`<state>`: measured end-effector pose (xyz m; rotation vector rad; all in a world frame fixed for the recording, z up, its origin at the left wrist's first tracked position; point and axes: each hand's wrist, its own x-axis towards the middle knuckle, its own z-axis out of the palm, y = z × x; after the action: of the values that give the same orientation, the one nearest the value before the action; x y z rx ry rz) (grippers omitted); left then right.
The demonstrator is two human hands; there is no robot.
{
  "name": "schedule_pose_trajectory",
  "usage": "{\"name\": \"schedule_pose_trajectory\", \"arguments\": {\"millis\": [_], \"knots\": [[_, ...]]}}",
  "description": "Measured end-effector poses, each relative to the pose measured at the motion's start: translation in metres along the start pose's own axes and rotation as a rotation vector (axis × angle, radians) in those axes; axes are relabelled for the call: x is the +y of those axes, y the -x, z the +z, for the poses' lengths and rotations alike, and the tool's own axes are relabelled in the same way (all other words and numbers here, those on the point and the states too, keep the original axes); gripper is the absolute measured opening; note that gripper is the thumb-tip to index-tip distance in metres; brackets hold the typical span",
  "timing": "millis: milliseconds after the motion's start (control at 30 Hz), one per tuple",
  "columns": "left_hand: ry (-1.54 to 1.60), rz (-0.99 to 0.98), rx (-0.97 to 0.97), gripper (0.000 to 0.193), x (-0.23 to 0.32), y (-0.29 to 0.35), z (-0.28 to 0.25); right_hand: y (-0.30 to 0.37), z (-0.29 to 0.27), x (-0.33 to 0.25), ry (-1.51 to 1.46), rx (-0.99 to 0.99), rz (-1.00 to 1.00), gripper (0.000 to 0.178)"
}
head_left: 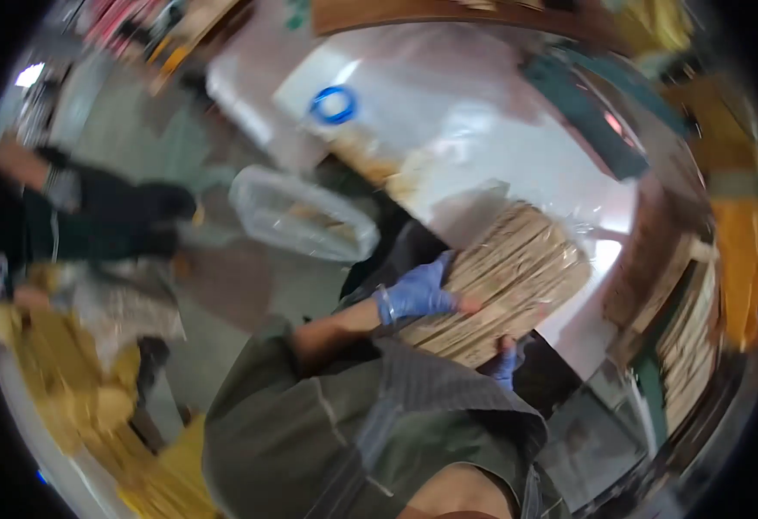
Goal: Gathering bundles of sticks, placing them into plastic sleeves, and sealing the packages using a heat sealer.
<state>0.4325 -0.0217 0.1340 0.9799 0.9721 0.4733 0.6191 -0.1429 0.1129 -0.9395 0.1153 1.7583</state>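
Observation:
A bundle of flat brown cardboard pieces (517,277), side by side in long rows and apparently under clear plastic, is between my hands at the table's near edge. My left hand (418,294), in a blue glove with bare fingertips, grips its left side, thumb on top. At the bundle's near right corner is my right hand (504,363), also blue-gloved. Only its thumb and a little of the palm show there; the other fingers are hidden. Left of the bundle, a clear plastic bag (301,216) gapes over the table's side.
The white table (491,112) carries a blue tape roll (334,105) and a long grey-green device (586,112). Stacked cardboard (690,346) stands at the right. A person in dark clothing (93,212) is at the left, near yellow sacks (67,381). The picture is blurred.

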Motion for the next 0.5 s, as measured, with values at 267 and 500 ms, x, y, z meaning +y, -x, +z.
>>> {"name": "schedule_pose_trajectory", "arguments": {"millis": [267,500], "knots": [[0.208,0.668,0.555,0.071,-0.046,0.070,-0.114,-0.064,0.141,0.007,1.052,-0.412,-0.142,0.080],[-0.229,0.274,0.778,0.055,-0.152,0.115,-0.264,-0.119,0.268,0.160,0.901,-1.025,-0.584,0.069]]}}
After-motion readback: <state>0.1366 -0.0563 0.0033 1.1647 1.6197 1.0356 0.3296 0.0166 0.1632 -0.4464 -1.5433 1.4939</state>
